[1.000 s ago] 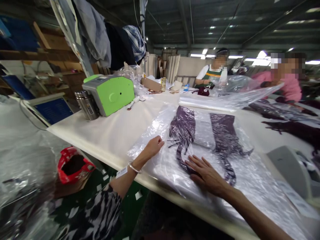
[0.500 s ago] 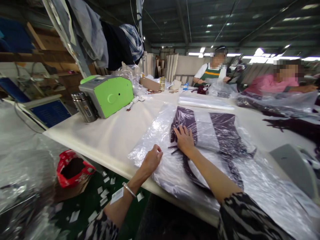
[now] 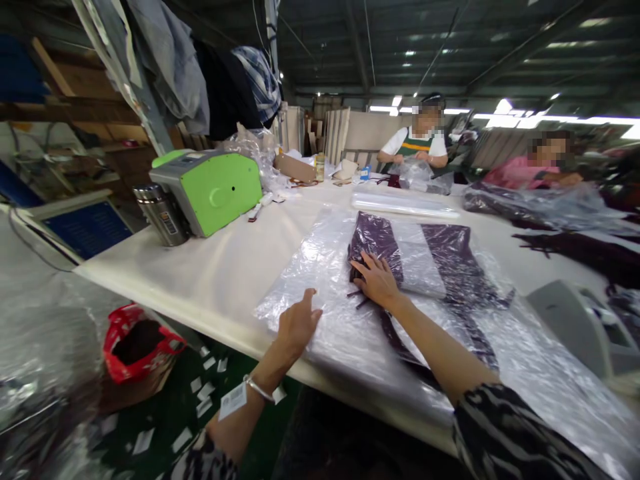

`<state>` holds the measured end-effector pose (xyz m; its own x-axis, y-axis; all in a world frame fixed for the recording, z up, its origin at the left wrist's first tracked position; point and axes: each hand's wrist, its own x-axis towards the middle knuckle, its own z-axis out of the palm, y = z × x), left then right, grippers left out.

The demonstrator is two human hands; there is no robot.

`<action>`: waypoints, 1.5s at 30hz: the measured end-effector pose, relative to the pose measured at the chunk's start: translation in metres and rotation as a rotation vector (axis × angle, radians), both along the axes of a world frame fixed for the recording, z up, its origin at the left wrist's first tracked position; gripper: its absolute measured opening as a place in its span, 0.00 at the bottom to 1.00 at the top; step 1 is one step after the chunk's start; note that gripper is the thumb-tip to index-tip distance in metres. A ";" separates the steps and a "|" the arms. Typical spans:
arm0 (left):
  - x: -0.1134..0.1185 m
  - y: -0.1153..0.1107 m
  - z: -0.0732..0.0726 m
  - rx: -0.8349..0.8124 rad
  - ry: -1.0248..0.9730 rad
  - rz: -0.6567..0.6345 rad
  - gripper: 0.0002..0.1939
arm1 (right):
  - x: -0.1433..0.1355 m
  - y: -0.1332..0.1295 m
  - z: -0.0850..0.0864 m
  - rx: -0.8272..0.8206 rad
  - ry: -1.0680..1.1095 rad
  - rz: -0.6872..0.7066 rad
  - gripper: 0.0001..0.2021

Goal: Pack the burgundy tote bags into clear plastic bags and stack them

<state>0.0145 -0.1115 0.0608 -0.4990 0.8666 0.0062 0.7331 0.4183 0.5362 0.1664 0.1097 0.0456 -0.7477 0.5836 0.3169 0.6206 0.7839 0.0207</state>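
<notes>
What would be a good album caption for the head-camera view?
Right hand spread on dark purple fabric under clear plastic, left hand nearby, at a white table.

Purple cloth (image 3: 374, 233) partly hidden behind R hand (image 3: 377, 281)

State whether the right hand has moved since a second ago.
Yes: the right hand moved forward and left, closer to the green machine.

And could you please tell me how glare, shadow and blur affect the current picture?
In the head view, white glare streaks the clear plastic over the purple fabric; the bright lights at upper right look blown out; below the table it is nearly black; the right hand reads fairly clearly.
</notes>
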 end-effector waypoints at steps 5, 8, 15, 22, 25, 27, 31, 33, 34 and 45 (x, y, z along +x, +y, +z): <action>0.010 0.016 0.009 0.147 0.273 -0.078 0.16 | -0.001 0.000 -0.001 -0.079 0.038 -0.002 0.28; 0.008 0.049 0.013 0.031 0.056 -0.076 0.14 | -0.008 0.003 0.008 -0.154 0.083 -0.029 0.25; 0.006 0.101 0.002 0.008 -0.364 0.015 0.06 | -0.040 0.001 0.025 -0.139 0.112 -0.086 0.27; 0.007 0.090 -0.017 0.023 -0.536 0.014 0.14 | -0.044 -0.001 0.006 -0.017 0.055 -0.064 0.22; 0.007 0.083 -0.017 0.027 -0.539 0.004 0.08 | -0.036 0.006 -0.005 0.007 0.079 -0.092 0.19; 0.006 0.080 -0.015 0.026 -0.526 0.019 0.08 | -0.033 0.011 -0.007 -0.031 0.086 -0.126 0.18; 0.003 0.070 -0.009 0.018 -0.528 0.040 0.14 | -0.024 0.021 0.007 -0.261 0.091 -0.166 0.26; 0.000 0.062 -0.008 -0.021 -0.599 0.006 0.20 | -0.011 0.022 0.016 -0.314 0.131 -0.159 0.33; -0.001 0.057 -0.009 -0.046 -0.648 -0.028 0.22 | -0.002 0.020 0.017 -0.293 0.158 -0.160 0.34; 0.030 -0.002 -0.008 0.019 -0.944 0.000 0.30 | 0.054 -0.003 0.035 -0.558 0.270 -0.194 0.32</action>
